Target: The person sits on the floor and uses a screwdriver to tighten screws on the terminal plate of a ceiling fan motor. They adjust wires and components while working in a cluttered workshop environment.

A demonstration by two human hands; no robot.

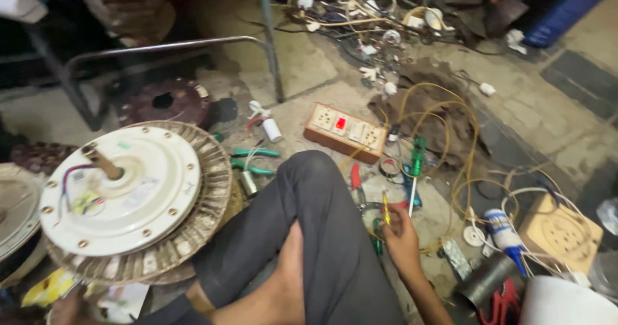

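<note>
Yellow-handled, the thin screwdriver (385, 210) stands nearly upright in your right hand (400, 238), fingers clamped round it, above the floor (309, 61) beside your grey-trousered knee (315, 190). Just beyond lie red-handled pliers (356, 178) and a green-handled screwdriver (417, 164). Your left hand (64, 309) is barely visible at the lower edge under the white round fan motor (122, 193); its fingers can't be made out.

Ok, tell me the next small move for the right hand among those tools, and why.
Probably close the right hand on the yellow-handled tool at its fingertips and lift it straight up. It lies in a clutter of red-handled pliers, a green screwdriver and yellow wires, so dragging sideways could snag.
</note>
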